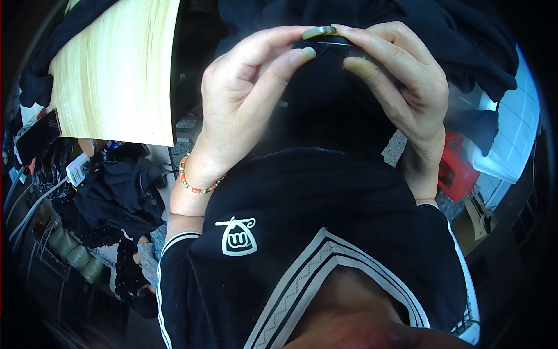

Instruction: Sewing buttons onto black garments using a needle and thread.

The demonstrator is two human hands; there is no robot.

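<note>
Both hands meet at the top of the view over black cloth (325,99) that hangs down towards my lap. My left hand (238,87), with a red-and-gold beaded bracelet (195,187) at its wrist, pinches the cloth's upper edge between thumb and fingers. A small olive, shiny piece (317,33) shows at its fingertips; its kind is unclear. On the other side my right hand (404,75) curls its fingers over the same edge, the index fingertip touching the olive piece. A tan cover or patch (361,68) shows on the right thumb, which stands lower, apart from the index finger. A thin bright line runs below the fingertips.
A pale wood-grain board (116,70) stands at upper left. Below it are a dark phone-like slab (38,136), a white cable (40,200) and heaped dark garments (119,189). More black fabric (465,41), a red container (456,163) and a translucent bin (520,128) are on the right.
</note>
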